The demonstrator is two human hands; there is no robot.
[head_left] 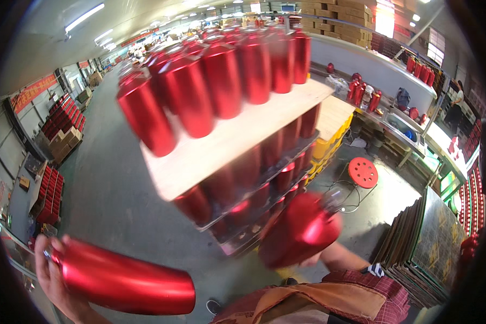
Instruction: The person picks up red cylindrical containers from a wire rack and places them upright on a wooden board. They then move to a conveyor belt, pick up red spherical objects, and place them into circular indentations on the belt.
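While both hands [51, 278] grip red bottles [127, 278], bottle-loaded stack [227, 148] stands ahead; red stool [363, 173], boards [434, 237] at right.

Factory hall [105, 162], massed red bottles [221, 81], stacked cartons [337, 21], strip lights [85, 17]

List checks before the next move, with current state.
1. Left hand gripping left bottle at its neck end: ok.
2. Right hand secure on right bottle: cannot tell; the bottle hides most of the hand.
3. Held bottles apart from each other: ok, wide gap between them.
4. Right bottle clear of the lower tiers: cannot tell; they overlap in this view.
5. Bottles on the top board standing: ok.
6. Right bottle's surface inspectable: not ok, blurred.
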